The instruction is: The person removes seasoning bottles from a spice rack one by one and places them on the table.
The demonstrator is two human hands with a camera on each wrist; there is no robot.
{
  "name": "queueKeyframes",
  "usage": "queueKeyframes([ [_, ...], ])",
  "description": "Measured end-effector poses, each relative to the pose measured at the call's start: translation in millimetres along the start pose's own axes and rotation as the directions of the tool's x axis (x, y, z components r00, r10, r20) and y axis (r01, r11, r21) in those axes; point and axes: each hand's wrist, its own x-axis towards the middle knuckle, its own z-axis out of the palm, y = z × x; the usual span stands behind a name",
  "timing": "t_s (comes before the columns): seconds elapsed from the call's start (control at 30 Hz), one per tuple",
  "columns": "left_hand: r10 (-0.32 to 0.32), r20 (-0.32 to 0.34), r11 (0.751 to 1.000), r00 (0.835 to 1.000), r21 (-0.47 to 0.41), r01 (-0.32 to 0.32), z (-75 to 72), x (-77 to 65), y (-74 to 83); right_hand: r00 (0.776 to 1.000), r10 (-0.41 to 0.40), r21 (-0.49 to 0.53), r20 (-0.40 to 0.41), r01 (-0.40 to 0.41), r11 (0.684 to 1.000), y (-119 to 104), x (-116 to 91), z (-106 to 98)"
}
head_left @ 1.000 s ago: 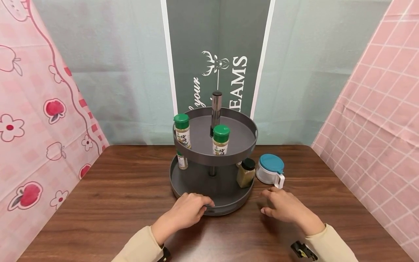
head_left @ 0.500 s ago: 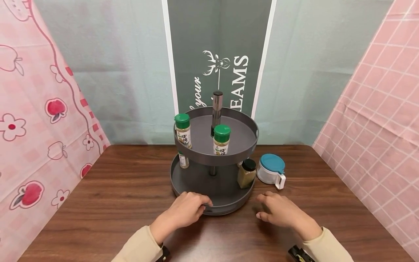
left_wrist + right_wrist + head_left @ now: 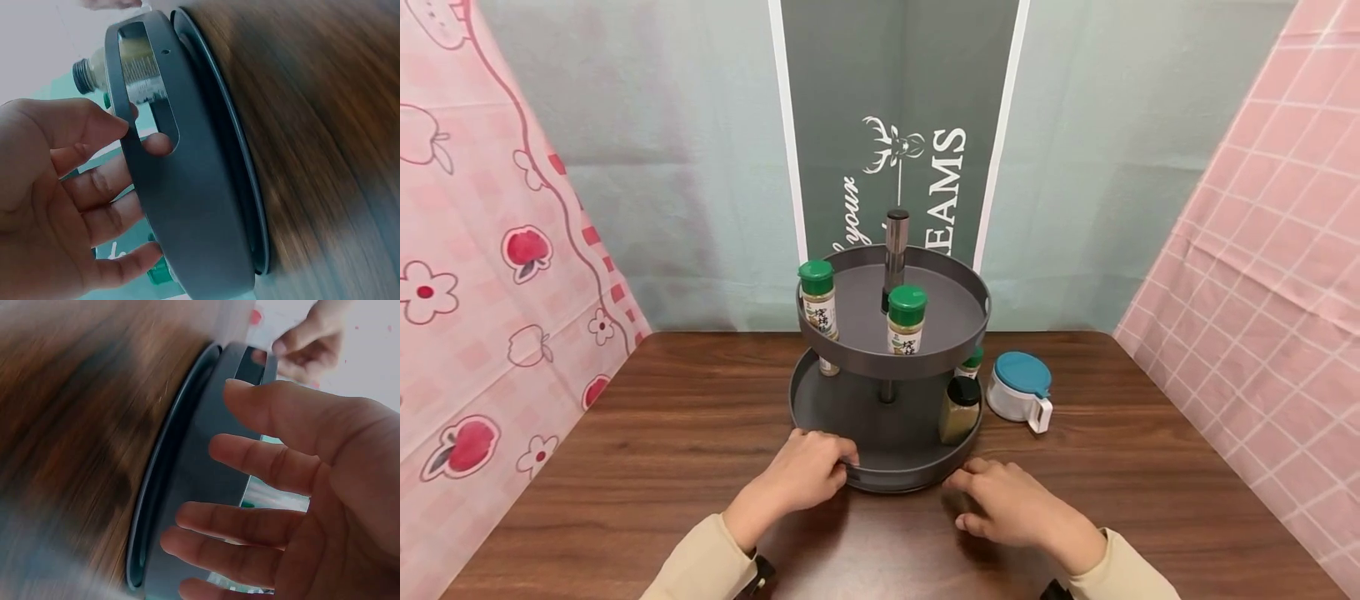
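A dark grey two-tier turntable rack (image 3: 887, 362) stands mid-table. My left hand (image 3: 805, 469) pinches the front rim of its lower tray (image 3: 880, 442); in the left wrist view a fingertip shows through the slot (image 3: 164, 122) and the thumb lies on the rim. Close to the tray's front right side is my right hand (image 3: 1011, 504), fingers loosely extended and holding nothing; contact is unclear. A black-capped jar (image 3: 961, 410) and a green-capped bottle (image 3: 970, 364) stand on the lower tray's right. Another bottle (image 3: 828, 367) is partly hidden at its left.
Two green-capped seasoning bottles, one at the left (image 3: 817, 300) and one at the front (image 3: 906, 321), stand on the upper tray (image 3: 951, 292) around a metal post (image 3: 896, 250). A white pot with a blue lid (image 3: 1021, 386) sits right of the rack. Curtains surround the wooden table (image 3: 700, 400).
My left hand has shifted left with the lower tray's rim, turning that tray. Its jar came forward and a green-capped bottle emerged at right. My right hand moved left toward the tray. The upper tray stayed put.
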Motion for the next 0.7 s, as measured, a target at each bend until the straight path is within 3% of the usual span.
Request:
queueKeyframes([
  [0.3, -0.030, 0.001, 0.999, 1.000, -0.041, 0.030, -6.3, -7.1, -14.7, 0.997, -0.042, -0.017, 0.064, 0.044, 0.999, -22, 12, 5],
  [0.7, -0.064, -0.065, 0.997, 0.996, -0.037, 0.062, -5.4, -8.1, -35.9, 0.994, -0.086, -0.064, 0.064, 0.090, 0.994, -36, 20, 7],
])
